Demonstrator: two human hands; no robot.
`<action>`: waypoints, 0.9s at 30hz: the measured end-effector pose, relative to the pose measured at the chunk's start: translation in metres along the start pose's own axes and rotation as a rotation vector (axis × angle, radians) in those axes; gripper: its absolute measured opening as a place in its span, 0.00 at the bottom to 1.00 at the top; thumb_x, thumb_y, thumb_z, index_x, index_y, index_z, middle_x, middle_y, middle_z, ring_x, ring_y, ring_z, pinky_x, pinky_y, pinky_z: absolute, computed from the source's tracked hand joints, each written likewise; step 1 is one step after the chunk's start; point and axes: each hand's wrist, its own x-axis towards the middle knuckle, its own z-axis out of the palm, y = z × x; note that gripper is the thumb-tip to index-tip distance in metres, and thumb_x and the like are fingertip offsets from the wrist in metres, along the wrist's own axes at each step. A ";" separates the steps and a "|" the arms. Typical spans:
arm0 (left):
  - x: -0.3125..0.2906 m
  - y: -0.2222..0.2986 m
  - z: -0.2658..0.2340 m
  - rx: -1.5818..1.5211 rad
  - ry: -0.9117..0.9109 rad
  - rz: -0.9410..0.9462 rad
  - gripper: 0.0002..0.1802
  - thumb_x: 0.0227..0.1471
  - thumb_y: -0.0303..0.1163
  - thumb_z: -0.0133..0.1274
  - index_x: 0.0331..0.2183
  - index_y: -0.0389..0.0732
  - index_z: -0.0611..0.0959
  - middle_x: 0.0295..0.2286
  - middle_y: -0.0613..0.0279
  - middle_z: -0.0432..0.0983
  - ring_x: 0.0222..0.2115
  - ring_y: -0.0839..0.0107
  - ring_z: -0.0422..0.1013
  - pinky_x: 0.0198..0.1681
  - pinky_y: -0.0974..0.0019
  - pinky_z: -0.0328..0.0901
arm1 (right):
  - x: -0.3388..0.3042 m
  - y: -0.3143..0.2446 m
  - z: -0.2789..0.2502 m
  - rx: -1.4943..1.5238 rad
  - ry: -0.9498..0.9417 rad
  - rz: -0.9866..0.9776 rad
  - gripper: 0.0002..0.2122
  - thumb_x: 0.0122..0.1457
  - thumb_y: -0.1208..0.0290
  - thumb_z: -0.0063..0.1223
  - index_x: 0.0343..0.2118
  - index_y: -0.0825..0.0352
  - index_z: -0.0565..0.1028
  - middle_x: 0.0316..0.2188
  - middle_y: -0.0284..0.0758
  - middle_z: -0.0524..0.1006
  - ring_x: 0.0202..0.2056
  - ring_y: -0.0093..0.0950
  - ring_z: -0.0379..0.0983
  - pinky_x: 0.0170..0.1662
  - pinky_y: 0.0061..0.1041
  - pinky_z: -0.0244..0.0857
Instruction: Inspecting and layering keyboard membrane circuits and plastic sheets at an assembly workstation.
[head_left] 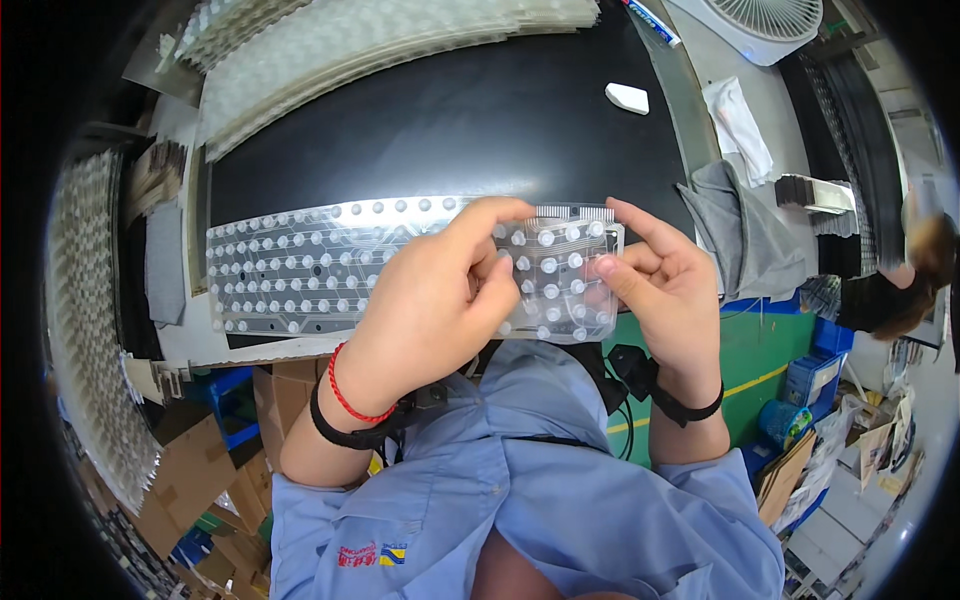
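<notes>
A clear keyboard membrane sheet [290, 270], dotted with whitish domes and printed with fine traces, lies along the near edge of a black work mat [450, 130], its right end reaching past the table edge in front of the person. The left hand [425, 290] grasps the sheet toward that end, forefinger tip beside the left end of the striped connector tail [575, 213]; its remaining fingers are mostly hidden, so how they bear on the sheet is unclear. The right hand [668, 290] pinches the right end, thumb on top and fingers showing through from beneath, while its forefinger touches the tail's right corner. A stack of similar pale, dotted sheets [370, 60] rests along the mat's far left, a small white block [627, 98] lies at the far right, and a grey cloth [735, 230] sits beside the mat, near the right hand.
</notes>
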 end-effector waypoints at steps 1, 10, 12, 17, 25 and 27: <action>0.001 -0.001 0.000 -0.003 0.000 -0.001 0.22 0.57 0.19 0.49 0.54 0.37 0.74 0.19 0.69 0.67 0.20 0.82 0.61 0.25 0.73 0.57 | 0.000 0.000 0.000 -0.002 0.000 0.002 0.25 0.60 0.82 0.59 0.60 0.79 0.65 0.30 0.38 0.82 0.32 0.22 0.80 0.36 0.18 0.73; -0.007 -0.023 -0.004 -0.230 0.016 0.059 0.11 0.54 0.19 0.50 0.41 0.37 0.70 0.19 0.67 0.65 0.20 0.80 0.62 0.24 0.71 0.58 | -0.002 -0.020 -0.005 -0.039 0.005 0.007 0.25 0.62 0.77 0.60 0.61 0.76 0.66 0.37 0.35 0.79 0.36 0.19 0.76 0.37 0.17 0.70; -0.011 -0.033 -0.005 -0.376 0.037 0.109 0.10 0.56 0.19 0.49 0.41 0.38 0.69 0.23 0.70 0.66 0.23 0.83 0.62 0.26 0.74 0.59 | 0.008 -0.041 -0.014 -0.382 0.115 -0.238 0.24 0.61 0.75 0.61 0.60 0.72 0.69 0.42 0.35 0.78 0.40 0.18 0.73 0.37 0.16 0.68; -0.022 -0.043 -0.015 -0.412 -0.021 0.110 0.09 0.59 0.21 0.50 0.41 0.39 0.69 0.30 0.68 0.68 0.28 0.83 0.65 0.31 0.77 0.61 | 0.080 -0.085 -0.034 -1.119 0.002 -0.516 0.23 0.57 0.63 0.64 0.54 0.66 0.76 0.44 0.40 0.80 0.43 0.31 0.75 0.44 0.30 0.70; -0.025 -0.048 -0.016 -0.445 -0.022 0.129 0.10 0.60 0.23 0.52 0.40 0.39 0.69 0.32 0.68 0.68 0.29 0.83 0.65 0.33 0.76 0.63 | 0.156 -0.064 -0.059 -1.566 -0.138 -0.704 0.17 0.57 0.71 0.62 0.49 0.65 0.77 0.40 0.42 0.79 0.41 0.39 0.75 0.48 0.34 0.68; -0.025 -0.046 -0.016 -0.430 -0.017 0.135 0.09 0.59 0.23 0.53 0.40 0.39 0.69 0.31 0.68 0.69 0.29 0.83 0.65 0.32 0.76 0.63 | 0.146 -0.070 -0.048 -1.443 -0.157 -0.555 0.13 0.57 0.70 0.63 0.43 0.68 0.77 0.35 0.44 0.81 0.40 0.44 0.78 0.44 0.39 0.69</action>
